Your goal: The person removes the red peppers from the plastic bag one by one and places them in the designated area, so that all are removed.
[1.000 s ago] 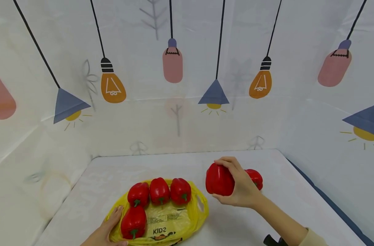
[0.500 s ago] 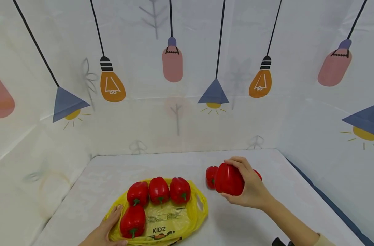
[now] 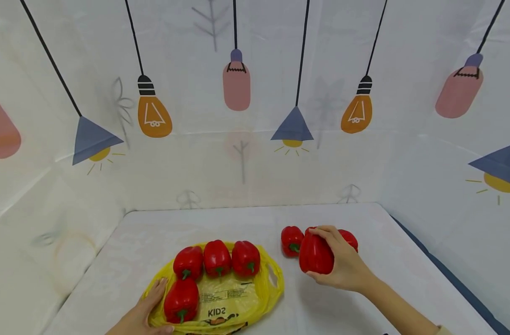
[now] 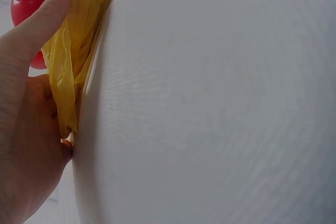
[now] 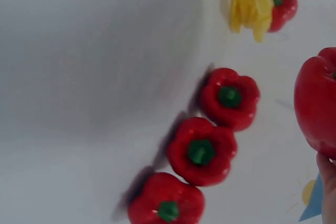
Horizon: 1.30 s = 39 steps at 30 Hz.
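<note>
My right hand grips a red bell pepper above the right half of the table, thumb below and fingers over its top. In the right wrist view this held bell pepper is cut by the right edge. Behind it, three more red bell peppers stand in a row, including a left one and a right one; the middle one is mostly hidden. My left hand rests against the left rim of a yellow plastic bag, thumb along the near edge. Several red bell peppers lie inside the bag.
The white table meets a white sheet wall printed with hanging lamps at its back. A dark blue strip runs along the table's right side. The bag's looped handle points right.
My right hand has moved right and slightly lower with the held bell pepper. The left standing bell pepper, covered before, now shows. My left hand and the bag have stayed in place.
</note>
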Each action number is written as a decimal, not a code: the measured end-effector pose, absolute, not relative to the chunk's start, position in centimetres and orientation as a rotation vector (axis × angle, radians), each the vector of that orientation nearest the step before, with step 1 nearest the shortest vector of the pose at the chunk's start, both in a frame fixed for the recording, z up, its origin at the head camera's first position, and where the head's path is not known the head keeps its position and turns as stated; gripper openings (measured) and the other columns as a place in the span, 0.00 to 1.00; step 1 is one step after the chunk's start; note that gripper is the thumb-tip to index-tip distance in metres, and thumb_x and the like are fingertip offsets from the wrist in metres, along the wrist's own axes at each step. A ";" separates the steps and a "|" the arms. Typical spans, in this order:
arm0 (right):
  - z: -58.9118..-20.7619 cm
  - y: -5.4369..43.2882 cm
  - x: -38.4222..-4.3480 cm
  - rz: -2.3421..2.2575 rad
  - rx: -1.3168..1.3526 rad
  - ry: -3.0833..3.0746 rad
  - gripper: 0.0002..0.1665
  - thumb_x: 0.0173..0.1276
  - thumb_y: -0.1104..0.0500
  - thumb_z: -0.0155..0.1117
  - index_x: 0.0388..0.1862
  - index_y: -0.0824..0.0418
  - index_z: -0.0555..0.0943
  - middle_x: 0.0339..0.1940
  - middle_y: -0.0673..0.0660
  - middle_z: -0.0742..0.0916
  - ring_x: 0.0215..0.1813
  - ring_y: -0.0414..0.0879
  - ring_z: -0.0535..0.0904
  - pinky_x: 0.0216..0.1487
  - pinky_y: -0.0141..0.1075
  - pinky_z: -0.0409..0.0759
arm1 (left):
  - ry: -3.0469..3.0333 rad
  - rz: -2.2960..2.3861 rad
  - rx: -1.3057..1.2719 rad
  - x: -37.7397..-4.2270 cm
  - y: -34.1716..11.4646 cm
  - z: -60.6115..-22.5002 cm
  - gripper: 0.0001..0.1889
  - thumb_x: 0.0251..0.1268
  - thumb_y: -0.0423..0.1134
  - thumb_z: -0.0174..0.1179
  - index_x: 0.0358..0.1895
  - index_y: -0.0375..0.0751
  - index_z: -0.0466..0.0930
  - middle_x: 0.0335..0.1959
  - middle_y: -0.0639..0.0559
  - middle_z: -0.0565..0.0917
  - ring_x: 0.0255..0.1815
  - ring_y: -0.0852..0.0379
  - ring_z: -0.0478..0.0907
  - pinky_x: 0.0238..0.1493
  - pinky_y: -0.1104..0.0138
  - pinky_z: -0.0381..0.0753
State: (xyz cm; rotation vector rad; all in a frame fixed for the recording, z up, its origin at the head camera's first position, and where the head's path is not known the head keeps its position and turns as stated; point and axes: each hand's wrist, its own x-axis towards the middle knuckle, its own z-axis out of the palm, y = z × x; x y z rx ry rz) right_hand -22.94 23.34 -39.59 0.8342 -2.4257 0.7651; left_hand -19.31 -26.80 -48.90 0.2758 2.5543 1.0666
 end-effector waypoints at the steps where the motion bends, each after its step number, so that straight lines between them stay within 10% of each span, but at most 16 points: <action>1: -40.0 23.3 -23.0 0.771 0.818 -2.449 0.58 0.31 0.52 0.87 0.64 0.55 0.68 0.60 0.48 0.73 0.58 0.46 0.71 0.37 0.37 0.83 | 2.557 1.064 0.275 -19.3 -26.8 -48.9 0.54 0.58 0.55 0.65 0.76 0.32 0.40 0.74 0.27 0.43 0.73 0.27 0.35 0.58 0.29 0.54; 28: -45.1 22.8 -24.3 0.685 0.865 -2.892 0.44 0.50 0.35 0.74 0.63 0.55 0.74 0.60 0.50 0.75 0.58 0.47 0.72 0.44 0.46 0.83 | 2.555 1.049 0.273 -19.2 -26.5 -48.5 0.53 0.60 0.56 0.63 0.76 0.31 0.40 0.75 0.29 0.44 0.73 0.26 0.36 0.58 0.28 0.52; 39: -44.3 22.4 -23.9 0.681 0.727 -2.839 0.52 0.44 0.35 0.77 0.66 0.53 0.70 0.62 0.47 0.75 0.60 0.45 0.71 0.45 0.46 0.83 | 2.560 1.057 0.325 -19.3 -26.6 -48.6 0.51 0.62 0.54 0.62 0.76 0.33 0.39 0.75 0.29 0.44 0.73 0.29 0.36 0.60 0.27 0.39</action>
